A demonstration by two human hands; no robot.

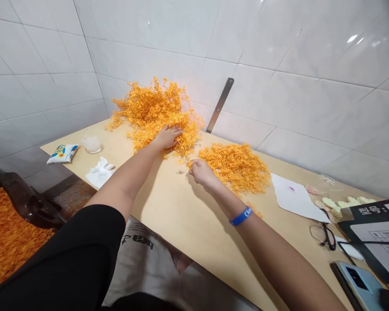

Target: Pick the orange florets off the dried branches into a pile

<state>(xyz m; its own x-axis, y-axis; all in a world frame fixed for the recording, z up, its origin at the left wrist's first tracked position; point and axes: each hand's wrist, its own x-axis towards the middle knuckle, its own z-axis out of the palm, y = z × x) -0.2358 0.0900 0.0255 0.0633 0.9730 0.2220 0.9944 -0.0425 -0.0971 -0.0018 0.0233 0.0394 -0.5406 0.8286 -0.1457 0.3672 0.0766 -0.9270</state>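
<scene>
A tall heap of orange dried flowers (152, 103) stands against the tiled wall at the back left. My left hand (168, 137) rests on its front side, fingers stretched out among the blooms. To the right lies a lower, flatter pile of the same flowers (238, 166). Between the two, at the left end of the flatter pile, my right hand (201, 172) is closed, with a small orange flower sprig (188, 164) at its fingertips. A blue wristband (241, 217) circles my right wrist.
On the table (168, 216), a glass cup (92, 144), snack packet (63, 153) and crumpled tissue (100, 172) lie left. Paper (296, 198), glasses (326, 236), a phone (359, 283) and a dark labelled box (372, 233) lie right. A dark chair (26, 198) stands lower left.
</scene>
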